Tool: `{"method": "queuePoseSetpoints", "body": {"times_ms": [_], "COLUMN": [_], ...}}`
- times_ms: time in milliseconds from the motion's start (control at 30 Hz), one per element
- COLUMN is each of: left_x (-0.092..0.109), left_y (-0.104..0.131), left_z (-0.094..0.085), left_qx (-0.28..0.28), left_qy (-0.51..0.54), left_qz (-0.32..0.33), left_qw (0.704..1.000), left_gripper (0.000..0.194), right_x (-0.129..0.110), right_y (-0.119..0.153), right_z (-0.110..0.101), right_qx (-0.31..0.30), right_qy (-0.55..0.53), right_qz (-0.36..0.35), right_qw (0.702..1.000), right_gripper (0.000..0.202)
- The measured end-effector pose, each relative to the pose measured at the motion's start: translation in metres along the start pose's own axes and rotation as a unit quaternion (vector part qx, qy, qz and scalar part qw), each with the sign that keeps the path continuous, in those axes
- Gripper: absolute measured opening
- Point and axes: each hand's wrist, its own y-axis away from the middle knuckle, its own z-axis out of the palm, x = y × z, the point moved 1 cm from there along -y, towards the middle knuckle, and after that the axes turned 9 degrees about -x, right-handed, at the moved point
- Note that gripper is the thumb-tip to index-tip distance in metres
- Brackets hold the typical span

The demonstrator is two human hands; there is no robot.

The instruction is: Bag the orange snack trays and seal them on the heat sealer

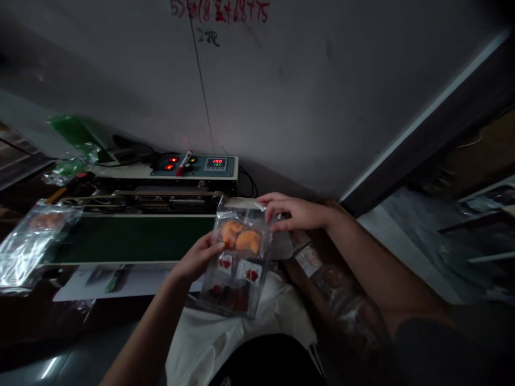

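Note:
A clear plastic package (pixel 237 268) lies tilted over my lap, at the right end of the sealing machine. Two orange pieces (pixel 240 238) show in its upper part, with small white packets (pixel 248 272) printed in red below them and dark red contents lower down. My left hand (pixel 199 257) grips its left edge, thumb on top. At the upper right corner of the package is my right hand (pixel 295 212), its fingers bent and apart, close to or touching the film. Whether those fingertips pinch any film is unclear.
The sealing machine's control box (pixel 193 166) has lit red switches, and a marker (pixel 184 163) lies on it. In front runs a green conveyor belt (pixel 132 238). Another wrapped package (pixel 36 241) is at the belt's left end. Several packages (pixel 333 281) lie in a box under my right arm.

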Motion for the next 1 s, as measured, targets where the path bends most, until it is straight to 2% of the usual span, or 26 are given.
{"method": "queuePoseSetpoints", "body": {"times_ms": [67,100,167,233,300,367,433,467,500,533,600,667,733,767,867,933,1000], "left_x": [-0.002,-0.002,-0.001,0.0,0.001,0.0,-0.004,-0.006,-0.008,-0.011,-0.016,-0.02,-0.021,-0.02,-0.014,-0.009,-0.004], "left_y": [-0.001,-0.001,-0.002,-0.002,0.0,0.001,0.002,0.001,0.001,0.0,-0.004,-0.007,-0.012,-0.015,-0.027,-0.035,-0.041], "left_z": [-0.003,-0.003,-0.003,-0.003,-0.003,-0.003,-0.002,-0.001,0.002,0.005,0.012,0.018,0.018,0.016,0.003,-0.007,-0.013], "left_qx": [-0.008,-0.017,-0.041,-0.057,-0.04,0.016,0.088,0.115,0.13,0.133,0.123,0.111,0.131,0.152,0.214,0.226,0.224], "left_qy": [-0.004,-0.013,-0.039,-0.059,-0.065,-0.057,-0.039,-0.029,-0.023,-0.02,-0.016,0.003,0.035,0.047,0.043,0.035,0.053], "left_qz": [-0.001,-0.003,-0.008,-0.009,0.004,0.031,0.054,0.057,0.053,0.042,0.019,0.014,0.017,0.022,0.04,0.04,0.014], "left_qw": [1.0,1.0,0.998,0.997,0.997,0.998,0.994,0.991,0.99,0.99,0.992,0.994,0.991,0.987,0.975,0.973,0.973], "left_gripper": [0.05,0.051,0.051,0.05,0.05,0.049,0.049,0.049,0.05,0.05,0.05,0.053,0.055,0.055,0.048,0.044,0.044], "right_x": [-0.008,-0.013,-0.025,-0.033,-0.031,-0.018,0.003,0.014,0.025,0.034,0.05,0.06,0.067,0.07,0.075,0.077,0.078], "right_y": [-0.004,-0.006,-0.007,-0.005,-0.001,0.005,0.008,0.008,0.006,0.002,-0.009,-0.019,-0.025,-0.027,-0.029,-0.028,-0.027], "right_z": [-0.013,-0.017,-0.022,-0.023,-0.019,-0.008,0.014,0.029,0.046,0.063,0.094,0.113,0.121,0.121,0.118,0.115,0.115], "right_qx": [-0.092,-0.119,-0.135,-0.123,-0.061,0.099,0.288,0.344,0.361,0.351,0.329,0.367,0.415,0.417,0.383,0.369,0.372], "right_qy": [0.02,0.02,0.013,-0.005,-0.04,-0.105,-0.197,-0.249,-0.3,-0.34,-0.371,-0.342,-0.305,-0.295,-0.283,-0.275,-0.277], "right_qz": [0.011,0.008,-0.011,-0.028,-0.026,-0.005,0.024,0.039,0.054,0.069,0.09,0.097,0.096,0.092,0.068,0.054,0.045], "right_qw": [0.996,0.993,0.991,0.992,0.997,0.99,0.937,0.905,0.882,0.87,0.864,0.859,0.852,0.855,0.877,0.886,0.885], "right_gripper": [0.018,0.016,0.014,0.013,0.018,0.025,0.033,0.04,0.047,0.054,0.059,0.054,0.052,0.055,0.069,0.073,0.075]}}
